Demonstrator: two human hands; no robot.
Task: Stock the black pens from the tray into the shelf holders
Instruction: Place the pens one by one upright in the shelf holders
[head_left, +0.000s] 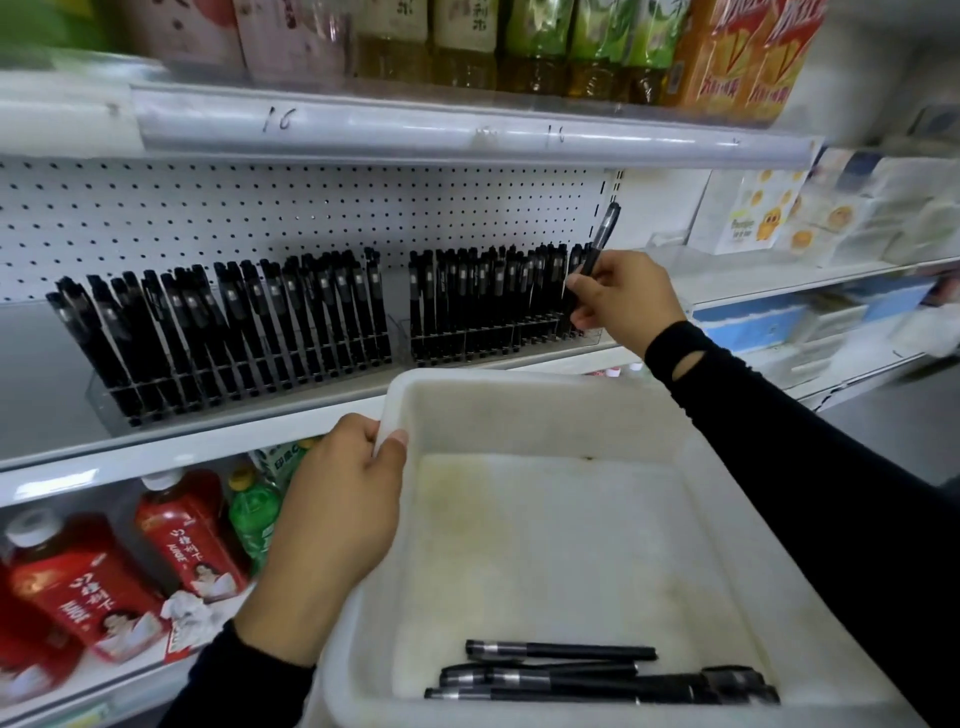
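My right hand (623, 301) pinches one black pen (602, 234) upright at the right end of the right clear holder (504, 343), its lower tip down among the slots. Both this holder and the left clear holder (244, 384) on the middle shelf are packed with several black pens standing in rows. My left hand (337, 514) grips the left rim of the white tray (524, 400), thumb hooked over the edge. Several black pens (597, 675) lie flat at the tray's near end.
A white pegboard (311, 208) backs the pen shelf. Juice bottles and orange cartons (737, 52) fill the shelf above. Red bottles (78, 587) and a green bottle (254, 514) stand on the shelf below. Tissue packs (831, 213) sit on the shelf unit to the right.
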